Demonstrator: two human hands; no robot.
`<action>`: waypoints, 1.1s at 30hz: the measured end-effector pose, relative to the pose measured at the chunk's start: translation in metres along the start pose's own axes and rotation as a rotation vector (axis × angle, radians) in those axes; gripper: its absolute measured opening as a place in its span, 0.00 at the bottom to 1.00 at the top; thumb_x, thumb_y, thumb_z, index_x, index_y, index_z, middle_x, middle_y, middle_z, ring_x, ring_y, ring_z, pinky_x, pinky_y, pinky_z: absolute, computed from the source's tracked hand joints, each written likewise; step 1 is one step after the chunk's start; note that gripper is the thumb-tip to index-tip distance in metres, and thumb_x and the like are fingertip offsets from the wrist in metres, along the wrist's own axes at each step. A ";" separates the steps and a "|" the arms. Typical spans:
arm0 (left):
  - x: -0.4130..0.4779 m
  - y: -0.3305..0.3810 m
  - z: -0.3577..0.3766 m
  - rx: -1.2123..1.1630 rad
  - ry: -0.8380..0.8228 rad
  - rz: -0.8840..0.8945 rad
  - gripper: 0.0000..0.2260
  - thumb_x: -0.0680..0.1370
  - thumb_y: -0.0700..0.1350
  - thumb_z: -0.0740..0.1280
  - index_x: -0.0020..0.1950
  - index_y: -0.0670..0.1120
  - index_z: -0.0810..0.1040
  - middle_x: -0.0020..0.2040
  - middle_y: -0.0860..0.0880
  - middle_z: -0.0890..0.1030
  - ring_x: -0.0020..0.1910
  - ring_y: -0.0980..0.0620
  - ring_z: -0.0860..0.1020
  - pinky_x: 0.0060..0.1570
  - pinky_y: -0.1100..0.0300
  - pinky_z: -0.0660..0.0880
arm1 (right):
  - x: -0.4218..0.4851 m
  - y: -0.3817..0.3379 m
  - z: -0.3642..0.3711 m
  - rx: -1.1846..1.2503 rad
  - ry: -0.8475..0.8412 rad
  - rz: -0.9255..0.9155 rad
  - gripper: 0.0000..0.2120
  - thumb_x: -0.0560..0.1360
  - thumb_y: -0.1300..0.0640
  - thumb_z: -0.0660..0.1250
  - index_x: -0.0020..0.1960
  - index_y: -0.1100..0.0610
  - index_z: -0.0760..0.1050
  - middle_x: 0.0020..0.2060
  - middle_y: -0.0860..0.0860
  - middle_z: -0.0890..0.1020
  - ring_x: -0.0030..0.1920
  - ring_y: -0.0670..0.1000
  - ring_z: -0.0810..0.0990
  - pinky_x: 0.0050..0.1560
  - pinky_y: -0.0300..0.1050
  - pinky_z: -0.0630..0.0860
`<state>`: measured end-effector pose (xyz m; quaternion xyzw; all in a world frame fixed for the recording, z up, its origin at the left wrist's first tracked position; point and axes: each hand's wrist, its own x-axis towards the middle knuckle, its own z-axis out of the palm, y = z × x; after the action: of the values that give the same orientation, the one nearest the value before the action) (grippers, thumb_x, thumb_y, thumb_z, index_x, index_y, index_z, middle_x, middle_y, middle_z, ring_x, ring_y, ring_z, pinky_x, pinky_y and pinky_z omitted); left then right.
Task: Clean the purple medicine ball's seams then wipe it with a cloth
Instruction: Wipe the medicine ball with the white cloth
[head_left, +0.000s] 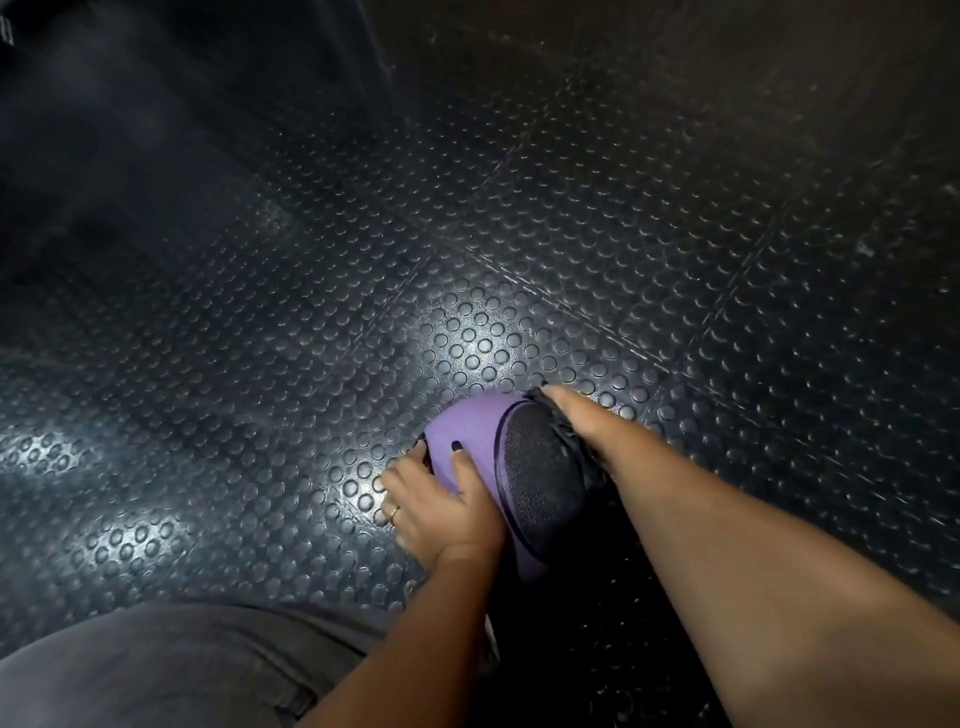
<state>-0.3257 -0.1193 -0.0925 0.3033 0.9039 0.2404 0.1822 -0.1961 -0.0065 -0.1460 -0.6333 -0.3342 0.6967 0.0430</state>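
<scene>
The purple medicine ball (475, 434) lies on the studded rubber floor, with a dark textured panel (540, 467) ringed by a seam facing up. My left hand (441, 499) rests on the ball's left side, thumb flat on the purple surface and fingers spread down around its edge. My right hand (582, 421) is on the ball's right side and holds a dark cloth (569, 439) bunched against the textured panel's edge. Most of my right hand's fingers are hidden behind the cloth and ball.
Black rubber floor (467, 338) with round studs spreads all around, lit brightest just beyond the ball. My grey trouser leg (156, 670) fills the lower left. A dark shadowed area lies at the upper left.
</scene>
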 end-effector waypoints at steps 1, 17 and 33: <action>-0.001 -0.001 -0.001 0.014 -0.003 0.038 0.28 0.72 0.65 0.53 0.60 0.46 0.72 0.58 0.46 0.69 0.55 0.39 0.74 0.57 0.41 0.70 | -0.001 0.008 -0.002 0.060 0.001 0.023 0.27 0.71 0.33 0.56 0.51 0.53 0.80 0.49 0.58 0.83 0.50 0.58 0.81 0.55 0.52 0.75; 0.023 0.025 -0.004 0.058 -0.210 0.299 0.19 0.80 0.54 0.49 0.59 0.46 0.73 0.59 0.47 0.71 0.59 0.42 0.71 0.64 0.38 0.66 | -0.075 -0.009 -0.001 0.685 0.532 -0.448 0.18 0.63 0.43 0.60 0.42 0.56 0.78 0.40 0.57 0.80 0.43 0.56 0.76 0.47 0.55 0.76; 0.006 0.007 0.012 -0.094 -0.042 0.128 0.28 0.75 0.56 0.51 0.70 0.47 0.74 0.68 0.45 0.73 0.68 0.42 0.71 0.65 0.42 0.69 | -0.060 -0.031 0.034 -0.764 0.357 -0.494 0.21 0.81 0.47 0.50 0.72 0.47 0.66 0.74 0.48 0.64 0.74 0.54 0.61 0.72 0.58 0.60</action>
<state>-0.3212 -0.1066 -0.1000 0.3566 0.8663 0.2876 0.1993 -0.2265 -0.0257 -0.0797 -0.6150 -0.6937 0.3738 0.0281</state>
